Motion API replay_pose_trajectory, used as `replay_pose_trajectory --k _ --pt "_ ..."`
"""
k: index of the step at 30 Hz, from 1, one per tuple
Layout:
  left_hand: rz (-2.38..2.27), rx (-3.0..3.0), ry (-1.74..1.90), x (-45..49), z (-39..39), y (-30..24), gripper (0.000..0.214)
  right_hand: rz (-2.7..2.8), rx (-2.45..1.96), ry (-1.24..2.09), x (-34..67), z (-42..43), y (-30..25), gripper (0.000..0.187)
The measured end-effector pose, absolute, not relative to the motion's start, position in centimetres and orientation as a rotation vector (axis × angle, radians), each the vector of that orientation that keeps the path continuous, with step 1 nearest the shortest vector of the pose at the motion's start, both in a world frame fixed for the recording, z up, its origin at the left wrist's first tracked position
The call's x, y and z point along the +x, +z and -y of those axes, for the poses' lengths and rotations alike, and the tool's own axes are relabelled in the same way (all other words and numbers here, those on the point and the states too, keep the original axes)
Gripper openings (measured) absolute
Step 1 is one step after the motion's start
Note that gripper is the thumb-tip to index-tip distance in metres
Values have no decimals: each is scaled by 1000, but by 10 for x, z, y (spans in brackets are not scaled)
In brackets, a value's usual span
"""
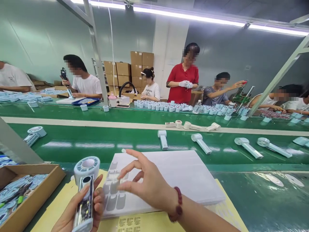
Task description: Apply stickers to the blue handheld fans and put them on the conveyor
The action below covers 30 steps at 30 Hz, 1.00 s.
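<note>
My left hand (79,209) grips a pale blue handheld fan (85,190) by its open handle, head up, with the circuit board showing. My right hand (142,180) hovers over a stack of white sticker sheets (181,174), thumb and forefinger pinched on a small translucent sticker (115,186) above the sheet's near left corner. A red bead bracelet (178,203) circles that wrist. The sheets lie on a yellow mat (58,209).
A cardboard box (36,193) of blue fan parts sits at my left. Finished fans (200,141) lie on the green conveyor belt (96,145) ahead. Several seated workers and one standing person in red (182,80) work across the line beside rows of fan heads (159,104).
</note>
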<state>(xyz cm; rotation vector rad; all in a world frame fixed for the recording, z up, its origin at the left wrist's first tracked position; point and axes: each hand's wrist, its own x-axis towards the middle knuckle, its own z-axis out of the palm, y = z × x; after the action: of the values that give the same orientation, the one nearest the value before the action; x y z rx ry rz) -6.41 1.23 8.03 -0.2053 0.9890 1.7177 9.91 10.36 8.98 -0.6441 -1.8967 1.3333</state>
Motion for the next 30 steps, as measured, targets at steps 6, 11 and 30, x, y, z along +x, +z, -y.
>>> replay_pose_trajectory --k 6,11,30 --pt "-964 -367 1592 -27 -19 99 23 1605 -637 1503 111 -44 87 72" --pt "-1076 -314 1553 -10 -21 102 19 1577 -760 1460 111 -38 83 75" --pt "-1132 -150 1600 1 -18 102 12 1648 -827 1318 113 -36 82 65"
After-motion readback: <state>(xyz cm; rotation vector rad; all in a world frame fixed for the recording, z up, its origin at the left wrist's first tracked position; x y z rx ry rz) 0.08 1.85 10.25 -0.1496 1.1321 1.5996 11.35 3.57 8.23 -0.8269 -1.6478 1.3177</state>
